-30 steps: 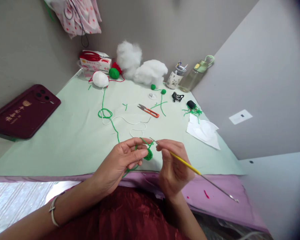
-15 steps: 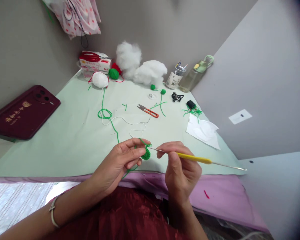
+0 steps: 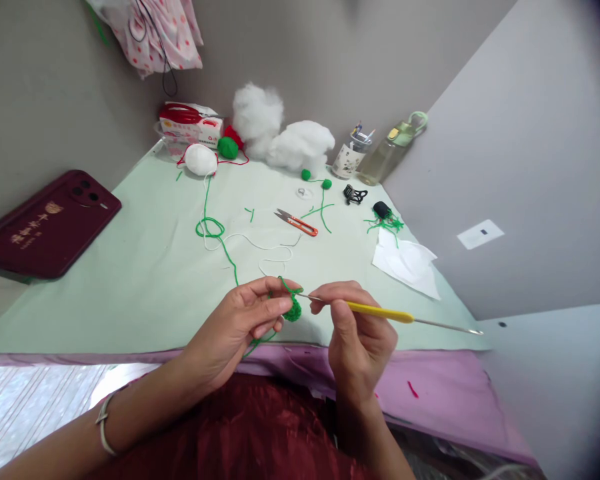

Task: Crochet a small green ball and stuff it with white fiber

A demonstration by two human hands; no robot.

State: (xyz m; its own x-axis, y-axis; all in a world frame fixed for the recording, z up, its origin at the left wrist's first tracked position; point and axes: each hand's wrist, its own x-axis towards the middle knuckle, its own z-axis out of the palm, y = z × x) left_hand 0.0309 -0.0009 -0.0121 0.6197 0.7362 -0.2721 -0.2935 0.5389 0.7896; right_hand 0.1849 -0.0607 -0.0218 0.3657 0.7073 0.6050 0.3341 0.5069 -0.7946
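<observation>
While left fingers (image 3: pixel 273 309) pinch green crochet (image 3: pixel 293 311), right fingers (image 3: pixel 341 293) clamp yellow hook (image 3: pixel 381 312); gold lettering (image 3: pixel 29 229) on phone (image 3: pixel 63 248) unclear.

Snips (image 3: pixel 297 223) behind crochet piece (image 3: pixel 293 311)

Looks like smooth plastic midway along the crochet hook (image 3: pixel 383 312), shiny metal toward its ends. Looks rough and woolly on the crochet piece (image 3: pixel 294 311), fluffy on the white stuffing (image 3: pixel 303 143), matt on the table cover (image 3: pixel 155 280).
</observation>
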